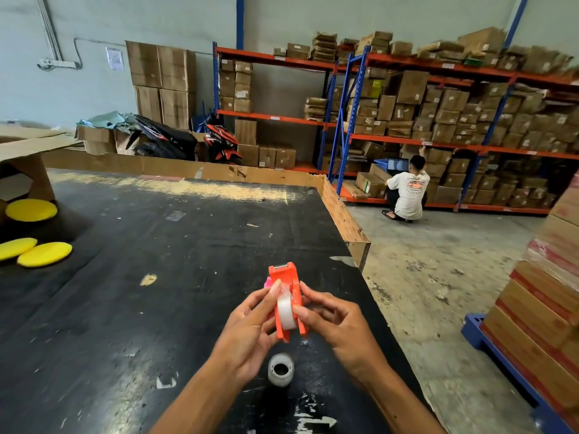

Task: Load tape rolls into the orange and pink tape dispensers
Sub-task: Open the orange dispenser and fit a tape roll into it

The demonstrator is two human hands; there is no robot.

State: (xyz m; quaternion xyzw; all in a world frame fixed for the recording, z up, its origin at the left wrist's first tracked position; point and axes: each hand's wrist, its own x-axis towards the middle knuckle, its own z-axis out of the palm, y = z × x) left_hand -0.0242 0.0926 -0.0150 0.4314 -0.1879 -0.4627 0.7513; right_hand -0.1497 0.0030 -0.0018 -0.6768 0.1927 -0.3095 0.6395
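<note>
I hold the orange tape dispenser [286, 280] above the black table [156, 261], cutter end pointing away from me. A clear tape roll [285, 310] sits between its two side plates. My left hand [250, 327] grips the dispenser's left side, thumb on the roll's top. My right hand [338, 324] pinches the right side plate and the roll's edge. Only a sliver of the pink tape dispenser [267, 281] shows behind the orange one. A stack of clear tape rolls [280, 369] stands on the table below my hands.
Three yellow round pads [44, 253] and an open cardboard box [22, 164] are at the table's left. The table's right edge [360, 245] drops to concrete floor. A person [407, 192] crouches by orange-and-blue shelves full of boxes. Stacked cartons on a blue pallet [539, 324] stand at the right.
</note>
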